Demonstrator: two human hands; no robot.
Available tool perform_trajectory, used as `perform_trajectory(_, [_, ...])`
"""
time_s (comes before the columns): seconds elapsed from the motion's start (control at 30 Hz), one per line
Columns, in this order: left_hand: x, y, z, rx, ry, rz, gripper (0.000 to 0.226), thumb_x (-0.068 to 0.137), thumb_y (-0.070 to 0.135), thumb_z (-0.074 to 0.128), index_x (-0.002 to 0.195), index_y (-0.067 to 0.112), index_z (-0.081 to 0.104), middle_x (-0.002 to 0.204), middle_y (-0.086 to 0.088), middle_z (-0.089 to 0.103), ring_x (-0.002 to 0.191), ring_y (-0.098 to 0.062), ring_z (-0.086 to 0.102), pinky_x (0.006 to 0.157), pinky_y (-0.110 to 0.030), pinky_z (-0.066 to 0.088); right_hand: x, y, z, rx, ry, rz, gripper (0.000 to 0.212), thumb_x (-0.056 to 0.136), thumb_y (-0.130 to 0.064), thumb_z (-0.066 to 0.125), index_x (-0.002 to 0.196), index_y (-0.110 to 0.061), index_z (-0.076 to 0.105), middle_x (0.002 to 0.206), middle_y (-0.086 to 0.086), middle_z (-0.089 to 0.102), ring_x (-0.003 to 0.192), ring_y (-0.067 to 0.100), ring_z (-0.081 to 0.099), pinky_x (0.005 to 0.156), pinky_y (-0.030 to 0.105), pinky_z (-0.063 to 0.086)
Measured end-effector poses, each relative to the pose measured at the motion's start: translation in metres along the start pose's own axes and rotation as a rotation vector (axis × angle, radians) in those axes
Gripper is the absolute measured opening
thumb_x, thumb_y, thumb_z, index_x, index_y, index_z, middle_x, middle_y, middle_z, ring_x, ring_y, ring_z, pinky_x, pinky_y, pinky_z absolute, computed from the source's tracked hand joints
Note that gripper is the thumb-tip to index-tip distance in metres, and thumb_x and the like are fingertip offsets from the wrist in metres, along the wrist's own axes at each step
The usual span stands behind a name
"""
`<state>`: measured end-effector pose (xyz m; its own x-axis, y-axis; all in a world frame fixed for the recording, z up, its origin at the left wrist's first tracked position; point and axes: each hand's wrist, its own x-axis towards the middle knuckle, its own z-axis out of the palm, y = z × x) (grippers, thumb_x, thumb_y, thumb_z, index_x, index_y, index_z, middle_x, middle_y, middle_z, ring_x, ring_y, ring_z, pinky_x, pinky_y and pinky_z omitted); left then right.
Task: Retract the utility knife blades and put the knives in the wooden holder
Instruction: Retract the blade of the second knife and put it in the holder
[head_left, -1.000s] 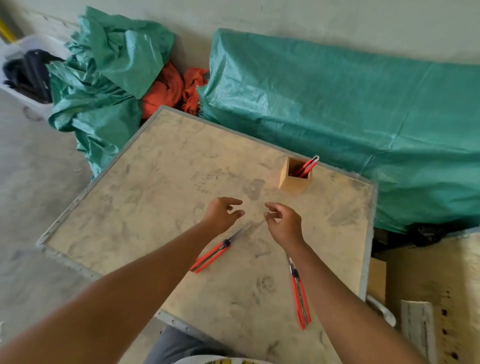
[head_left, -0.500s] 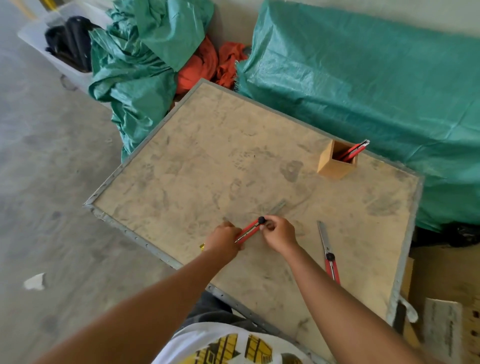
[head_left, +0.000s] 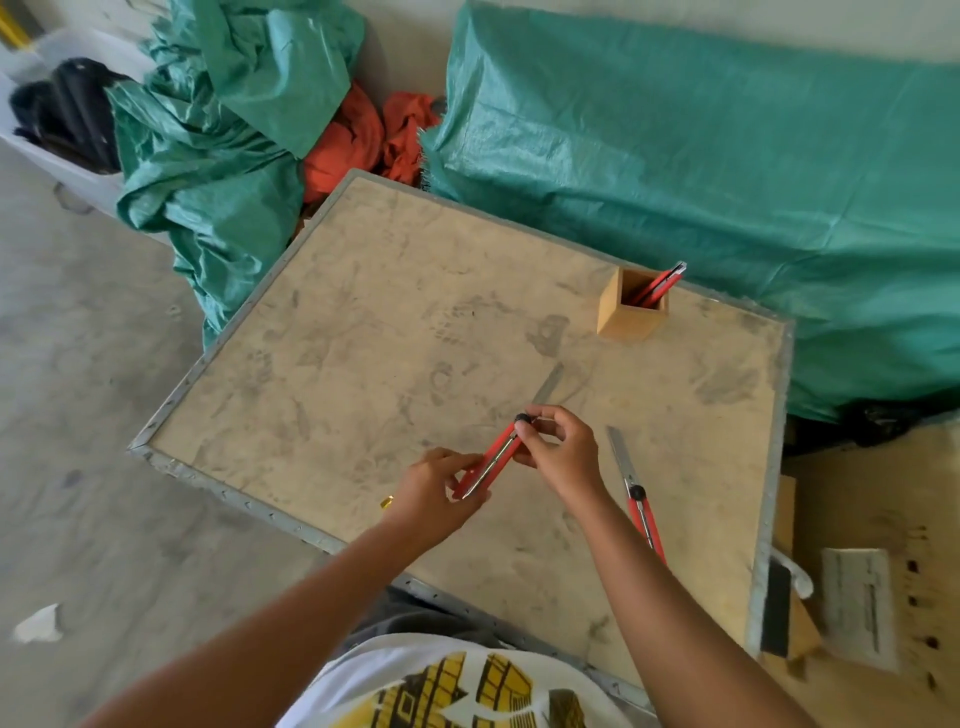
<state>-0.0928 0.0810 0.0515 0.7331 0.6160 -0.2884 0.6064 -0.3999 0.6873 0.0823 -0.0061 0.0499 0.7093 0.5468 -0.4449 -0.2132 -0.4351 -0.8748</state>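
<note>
Both hands grip one knife (head_left: 496, 454): left hand (head_left: 441, 491) should steady the body, right hand (head_left: 558, 452) draw the slider (head_left: 521, 419) back.

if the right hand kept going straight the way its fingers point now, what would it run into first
The right hand points left, so it would first meet the left hand holding the same utility knife; depth is hard to judge.

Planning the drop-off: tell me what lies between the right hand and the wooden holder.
Head view: only the held red knife's extended blade, then bare tabletop, before the holder.
</note>
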Motion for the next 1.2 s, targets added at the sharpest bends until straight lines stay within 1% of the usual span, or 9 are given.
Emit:
perform_trajectory(0.13, [-0.018,0.032,-0.005,-0.149,-0.058,-0.004,0.055,0.081,0.032,0.078,0.133,0.033,0.059,0.110,0.014,0.067,0.091,-0.002,0.067,0.081,-0.024,0.059,-0.014,-0.020,-0.034,0.087,-0.023,-0.061,0.015,0.090,-0.010,0.076,0.104,-0.016,0.075,0.103,0.011,0.076,0.090,0.025,0.079,0.074,0.039,0.067])
perform_trajectory(0.23, [-0.030,0.060,-0.001,-0.335,-0.076,-0.012,0.058,0.077,0.019,0.083,0.131,0.026,0.062,0.111,0.013,0.069,0.094,-0.006,0.070,0.087,-0.027,0.059,-0.024,-0.033,-0.063,0.100,-0.054,-0.093,0.021,0.090,-0.011,0.077,0.111,-0.010,0.075,0.103,0.012,0.077,0.086,0.025,0.080,0.074,0.037,0.067])
perform_trajectory(0.37, [-0.041,0.089,0.012,-0.455,-0.033,-0.025,0.057,0.072,0.015,0.087,0.124,0.027,0.066,0.106,0.015,0.073,0.091,-0.002,0.071,0.087,-0.021,0.053,-0.038,-0.047,-0.100,0.117,-0.135,-0.115,0.024,0.093,-0.008,0.072,0.117,-0.008,0.075,0.105,0.011,0.077,0.085,0.022,0.080,0.072,0.038,0.067])
perform_trajectory(0.57, [-0.048,0.126,0.032,-0.621,0.040,-0.023,0.050,0.070,0.004,0.086,0.114,0.022,0.072,0.091,0.007,0.079,0.082,-0.004,0.075,0.074,-0.011,0.053,-0.063,-0.049,-0.142,-0.103,-0.315,-0.171,0.022,0.093,-0.011,0.073,0.114,-0.014,0.078,0.096,0.001,0.080,0.082,0.014,0.078,0.066,0.032,0.066])
perform_trajectory(0.7, [-0.045,0.143,0.039,-0.678,0.038,0.011,0.048,0.071,0.001,0.084,0.114,0.018,0.073,0.094,0.002,0.080,0.086,-0.013,0.076,0.076,-0.017,0.056,-0.073,-0.044,-0.155,-0.247,-0.352,-0.244,0.020,0.089,-0.017,0.078,0.108,-0.020,0.081,0.095,-0.009,0.079,0.086,0.021,0.075,0.065,0.025,0.062])
perform_trajectory(0.87, [-0.038,0.153,0.040,-0.696,0.015,0.043,0.053,0.068,-0.002,0.085,0.117,0.012,0.072,0.096,-0.002,0.080,0.088,-0.019,0.076,0.079,-0.023,0.059,-0.077,-0.044,-0.163,-0.310,-0.317,-0.335,0.029,0.091,-0.024,0.076,0.119,-0.032,0.076,0.109,-0.013,0.078,0.088,0.015,0.074,0.089,0.028,0.059])
perform_trajectory(0.93, [-0.034,0.155,0.038,-0.707,0.009,0.054,0.054,0.066,-0.004,0.085,0.117,0.010,0.072,0.097,-0.005,0.080,0.087,-0.020,0.076,0.078,-0.025,0.060,-0.077,-0.046,-0.166,-0.327,-0.303,-0.369,0.027,0.091,-0.024,0.075,0.117,-0.032,0.077,0.108,-0.014,0.077,0.089,0.014,0.073,0.090,0.029,0.059])
perform_trajectory(1.07, [-0.031,0.160,0.034,-0.705,0.002,0.066,0.054,0.064,-0.007,0.085,0.114,0.011,0.073,0.095,-0.007,0.079,0.082,-0.018,0.077,0.073,-0.021,0.059,-0.079,-0.052,-0.163,-0.340,-0.193,-0.386,0.014,0.084,-0.027,0.083,0.096,-0.026,0.077,0.094,-0.015,0.076,0.078,0.007,0.071,0.082,0.033,0.061])
perform_trajectory(1.2, [-0.029,0.161,0.032,-0.702,-0.006,0.064,0.055,0.063,-0.006,0.087,0.113,0.013,0.074,0.095,-0.006,0.079,0.081,-0.018,0.077,0.072,-0.022,0.059,-0.078,-0.055,-0.164,-0.337,-0.237,-0.397,0.016,0.086,-0.027,0.080,0.101,-0.028,0.076,0.099,-0.013,0.075,0.081,0.010,0.072,0.081,0.032,0.062])
